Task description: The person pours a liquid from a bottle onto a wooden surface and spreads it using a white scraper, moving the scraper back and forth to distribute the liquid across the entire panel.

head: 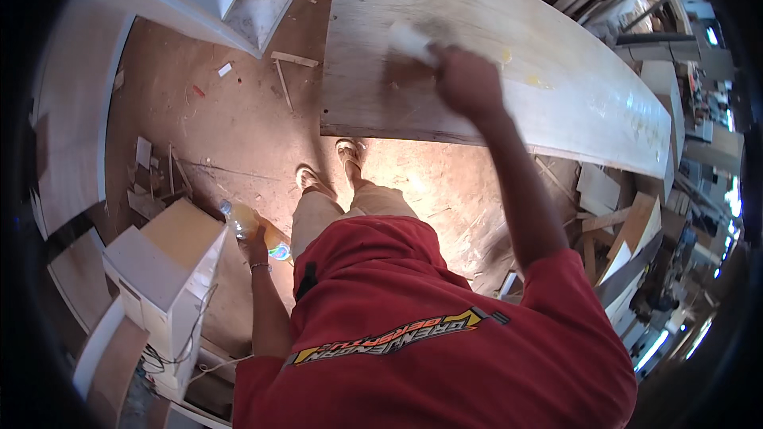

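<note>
My right hand (pixel 468 80) grips a pale, flat tool (pixel 410 42), blurred, perhaps a scraper or spreader, over the left part of a large wooden panel (pixel 369 92). Yellowish wet patches (pixel 539 81) lie on the panel to the right of that hand, with more spots near its far right end. Down at my left side, my left hand (pixel 255 244) is closed around a clear plastic bottle (pixel 241 219) that holds a yellow-orange liquid. The bottle lies tilted in the hand, away from the panel.
White cabinet pieces (pixel 197 3) stand at the upper left. A white box-like unit (pixel 149 262) with cables is at the lower left. Wood strips (pixel 295 59) and scraps litter the floor around my sandalled feet. Stacked boards and offcuts (pixel 632 226) fill the right side.
</note>
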Motion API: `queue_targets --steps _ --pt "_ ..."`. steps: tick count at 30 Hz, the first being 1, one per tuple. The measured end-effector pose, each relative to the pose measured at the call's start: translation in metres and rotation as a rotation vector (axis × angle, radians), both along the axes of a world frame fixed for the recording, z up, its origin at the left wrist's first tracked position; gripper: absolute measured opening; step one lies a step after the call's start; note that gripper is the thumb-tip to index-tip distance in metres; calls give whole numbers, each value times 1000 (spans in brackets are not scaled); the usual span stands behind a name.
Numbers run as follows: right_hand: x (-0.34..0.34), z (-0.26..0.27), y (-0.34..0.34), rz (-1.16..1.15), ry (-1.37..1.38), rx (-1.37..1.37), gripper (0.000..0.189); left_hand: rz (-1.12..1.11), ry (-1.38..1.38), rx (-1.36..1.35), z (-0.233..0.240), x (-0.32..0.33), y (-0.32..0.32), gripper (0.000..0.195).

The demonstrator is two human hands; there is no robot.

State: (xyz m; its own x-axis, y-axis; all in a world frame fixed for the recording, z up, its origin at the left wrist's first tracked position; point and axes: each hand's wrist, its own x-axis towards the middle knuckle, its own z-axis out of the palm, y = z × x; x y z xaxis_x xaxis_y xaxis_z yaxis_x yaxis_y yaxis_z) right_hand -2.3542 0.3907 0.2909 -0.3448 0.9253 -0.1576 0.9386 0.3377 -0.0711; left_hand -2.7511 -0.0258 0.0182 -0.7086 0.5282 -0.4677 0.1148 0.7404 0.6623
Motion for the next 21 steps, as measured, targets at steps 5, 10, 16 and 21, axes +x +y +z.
queue_targets --steps 5,10,16,21 --pt "-33 11 -104 453 120 -201 32 122 92 -73 -21 40 -52 66" --pt "26 38 -29 220 149 -111 34 280 156 32 -45 94 -83 74" --pt "79 -6 -16 217 48 64 28 496 59 122 -20 171 -56 56" --pt "57 33 -118 627 60 -397 34 596 31 220 -72 244 -110 55"
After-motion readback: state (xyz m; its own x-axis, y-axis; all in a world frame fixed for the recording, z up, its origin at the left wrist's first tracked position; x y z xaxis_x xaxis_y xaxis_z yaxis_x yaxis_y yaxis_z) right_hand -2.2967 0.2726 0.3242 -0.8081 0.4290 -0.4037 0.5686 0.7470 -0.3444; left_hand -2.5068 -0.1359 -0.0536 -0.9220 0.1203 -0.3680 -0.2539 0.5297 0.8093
